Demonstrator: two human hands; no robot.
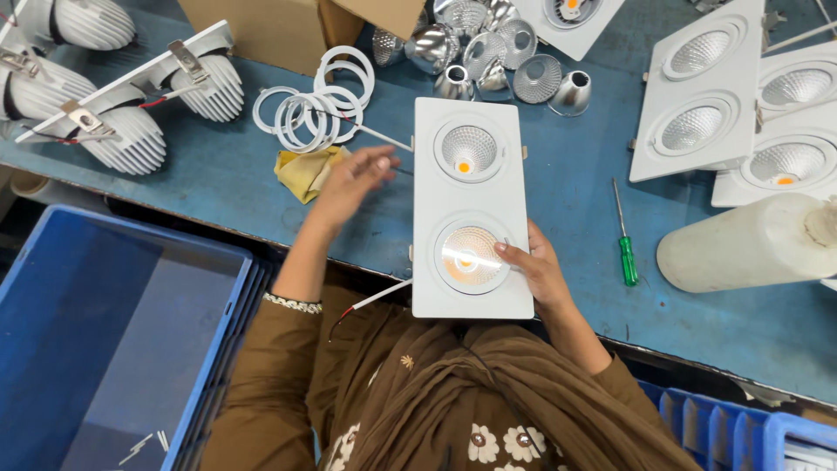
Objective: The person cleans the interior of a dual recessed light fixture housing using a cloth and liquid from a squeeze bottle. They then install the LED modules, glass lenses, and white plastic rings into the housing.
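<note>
A white rectangular twin downlight fixture (471,205) lies lengthwise on the blue table in front of me, with two round reflector cups. My right hand (532,266) rests on the fixture's near right edge, fingertips touching the rim of the nearer cup (469,255). My left hand (353,174) hovers blurred just left of the fixture, fingers apart, holding nothing, above a yellow cloth (305,172). A pile of white plastic rings (318,105) lies beyond that hand.
Several silver reflector cones (488,52) sit behind the fixture. More white twin fixtures (702,87) lie at right, and a finned one (131,96) upside down at left. A green screwdriver (626,249), a white bottle (750,242), a cardboard box (279,26) and a blue crate (105,340).
</note>
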